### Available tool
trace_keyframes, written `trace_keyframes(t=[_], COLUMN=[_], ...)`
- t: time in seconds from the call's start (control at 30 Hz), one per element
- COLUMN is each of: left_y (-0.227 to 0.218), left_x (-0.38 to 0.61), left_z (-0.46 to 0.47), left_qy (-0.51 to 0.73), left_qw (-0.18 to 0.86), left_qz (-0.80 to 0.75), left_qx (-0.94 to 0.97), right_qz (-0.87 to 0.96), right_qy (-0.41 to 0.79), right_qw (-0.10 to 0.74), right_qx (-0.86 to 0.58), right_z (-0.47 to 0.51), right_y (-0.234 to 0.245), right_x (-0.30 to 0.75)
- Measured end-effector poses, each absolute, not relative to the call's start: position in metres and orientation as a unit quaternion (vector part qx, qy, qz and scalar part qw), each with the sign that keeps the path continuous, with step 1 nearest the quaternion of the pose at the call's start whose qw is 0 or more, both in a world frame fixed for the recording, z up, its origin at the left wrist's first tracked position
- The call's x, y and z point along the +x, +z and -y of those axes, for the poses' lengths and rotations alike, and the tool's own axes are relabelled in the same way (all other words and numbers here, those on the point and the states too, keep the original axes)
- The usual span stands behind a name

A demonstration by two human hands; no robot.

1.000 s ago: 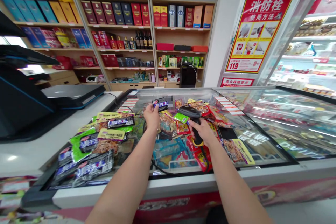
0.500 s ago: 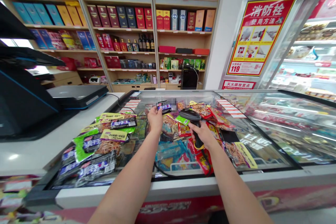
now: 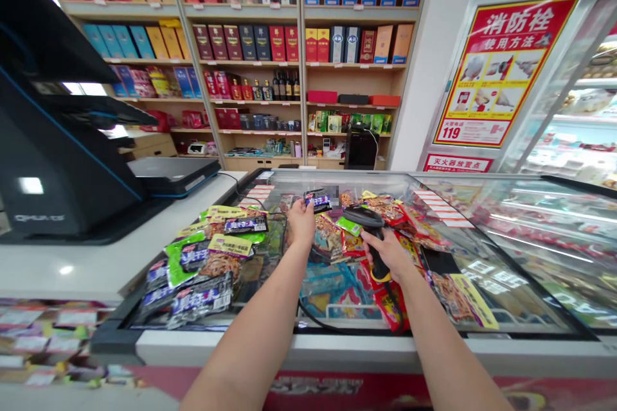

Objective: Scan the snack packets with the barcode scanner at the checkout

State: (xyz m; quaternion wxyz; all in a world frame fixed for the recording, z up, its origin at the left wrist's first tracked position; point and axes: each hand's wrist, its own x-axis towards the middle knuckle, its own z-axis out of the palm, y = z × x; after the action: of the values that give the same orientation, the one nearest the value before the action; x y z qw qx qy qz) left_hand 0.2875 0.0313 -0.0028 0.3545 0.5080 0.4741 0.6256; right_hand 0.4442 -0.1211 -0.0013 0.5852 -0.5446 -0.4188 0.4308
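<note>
My left hand (image 3: 302,225) is raised over the glass freezer lid, shut on a small purple snack packet (image 3: 318,201), and a blurred patch covers the spot just right of the packet. My right hand (image 3: 388,253) grips a black handheld barcode scanner (image 3: 371,221) with a yellow-trimmed handle, its head tipped forward. Beneath both hands, colourful snack packets (image 3: 328,237) lie spread over the glass. A larger group of purple, green and yellow packets (image 3: 202,276) lies to the left. The scanner's black cable (image 3: 308,314) trails across the lid.
A white counter (image 3: 72,263) to the left holds a black till terminal (image 3: 48,148) and a flat grey device (image 3: 171,174). Behind stand wooden shelves (image 3: 255,45) of boxed liquor. A red fire-hydrant poster (image 3: 499,70) and a chilled display case (image 3: 578,128) are at right.
The whole scene has slid right and slightly down in the view. Both hands keep the same hold on the packet and the scanner.
</note>
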Motion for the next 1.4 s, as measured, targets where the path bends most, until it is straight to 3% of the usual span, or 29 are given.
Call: trace_keyframes(t=[0.33, 0.9, 1.2, 1.4], left_y=[0.011, 0.023, 0.027, 0.043], left_x=[0.26, 0.054, 0.053, 0.092], left_z=[-0.038, -0.06, -0.06, -0.04], left_qy=[0.655, 0.539, 0.376, 0.414], left_qw=[0.358, 0.159, 0.059, -0.021], left_qz=[-0.475, -0.686, -0.75, -0.683], left_qx=[0.466, 0.462, 0.541, 0.601], right_qz=[0.459, 0.535, 0.519, 0.518], right_qy=[0.521, 0.593, 0.611, 0.603], right_qw=[0.54, 0.456, 0.439, 0.459], right_qx=[-0.476, -0.394, -0.406, -0.397], right_z=[0.103, 0.064, 0.059, 0.057], right_y=[0.026, 0.029, 0.026, 0.027], right_x=[0.431, 0.308, 0.274, 0.285])
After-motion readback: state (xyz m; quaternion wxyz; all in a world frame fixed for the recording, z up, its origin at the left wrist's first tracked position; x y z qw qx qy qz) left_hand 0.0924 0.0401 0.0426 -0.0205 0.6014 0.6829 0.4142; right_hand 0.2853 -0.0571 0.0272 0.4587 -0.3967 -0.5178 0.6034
